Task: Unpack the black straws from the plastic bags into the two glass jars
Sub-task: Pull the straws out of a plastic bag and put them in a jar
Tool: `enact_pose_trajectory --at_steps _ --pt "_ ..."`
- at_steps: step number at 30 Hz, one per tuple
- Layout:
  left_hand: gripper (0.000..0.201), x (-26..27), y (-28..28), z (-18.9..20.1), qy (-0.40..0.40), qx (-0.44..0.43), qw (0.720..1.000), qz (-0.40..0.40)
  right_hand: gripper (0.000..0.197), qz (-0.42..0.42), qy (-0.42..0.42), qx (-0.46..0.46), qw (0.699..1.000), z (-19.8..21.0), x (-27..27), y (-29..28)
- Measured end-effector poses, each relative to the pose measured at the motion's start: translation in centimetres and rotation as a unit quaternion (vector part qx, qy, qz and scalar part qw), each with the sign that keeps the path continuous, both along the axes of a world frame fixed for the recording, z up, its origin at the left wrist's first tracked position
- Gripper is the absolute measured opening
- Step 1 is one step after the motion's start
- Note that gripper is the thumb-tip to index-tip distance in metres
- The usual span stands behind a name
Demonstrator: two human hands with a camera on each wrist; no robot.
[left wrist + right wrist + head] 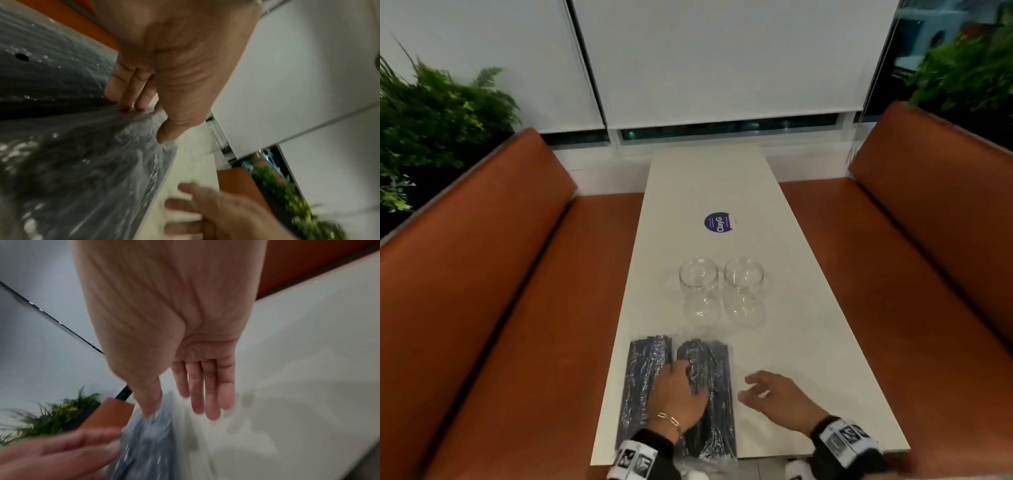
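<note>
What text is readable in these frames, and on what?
"ClayG": on the round purple sticker on the white table, past the two glass jars; the letters run sideways, and anything after the G is lost.
Smaller lines on the same sticker: too small to read.
Wrist bands: black-and-white marker patterns, no words.
Wrist views: no text.

A long white table [774, 359] carries two clear glass jars [698, 287] side by side near its middle. Two plastic bags of black straws [647, 370] lie flat at the near edge, just beside each other, perhaps overlapping. Farther away sits a round purple sticker [718, 222].
</note>
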State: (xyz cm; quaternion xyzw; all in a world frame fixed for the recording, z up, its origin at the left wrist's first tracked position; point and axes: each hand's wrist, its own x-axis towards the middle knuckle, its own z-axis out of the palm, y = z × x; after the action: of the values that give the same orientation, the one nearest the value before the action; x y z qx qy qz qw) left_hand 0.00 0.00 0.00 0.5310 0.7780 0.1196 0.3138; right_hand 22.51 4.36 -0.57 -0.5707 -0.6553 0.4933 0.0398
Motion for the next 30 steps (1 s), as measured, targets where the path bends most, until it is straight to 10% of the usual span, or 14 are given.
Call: enact_pose_trajectory --at_steps 4,10,16,20,30 --pt "0.086 1.9 -0.9 -0.4 0.053 0.023 0.997 -0.045 0.066 -0.055 0.017 -0.012 0.998 -1.1 -3.0 -0.6" --pt "0.085 2.3 -1.6 -1.5 -0.167 0.046 0.985 0.000 0.043 -0.200 0.175 -0.100 0.959 -1.6 -2.8 -0.4" --pt "0.100 0.6 0.6 0.4 -0.345 0.110 0.920 0.151 0.038 -0.114 0.273 -0.127 0.947 3.0 0.7 0.4" --pt "0.114 -0.4 2.0 3.5 -0.525 0.061 0.848 0.042 0.039 -0.047 0.280 -0.108 0.953 5.5 3.0 0.8" --pt "0.044 2.7 2.4 7.5 -0.591 0.084 0.799 -0.075 0.042 -0.052 0.336 0.016 0.940 9.1 4.1 0.9"
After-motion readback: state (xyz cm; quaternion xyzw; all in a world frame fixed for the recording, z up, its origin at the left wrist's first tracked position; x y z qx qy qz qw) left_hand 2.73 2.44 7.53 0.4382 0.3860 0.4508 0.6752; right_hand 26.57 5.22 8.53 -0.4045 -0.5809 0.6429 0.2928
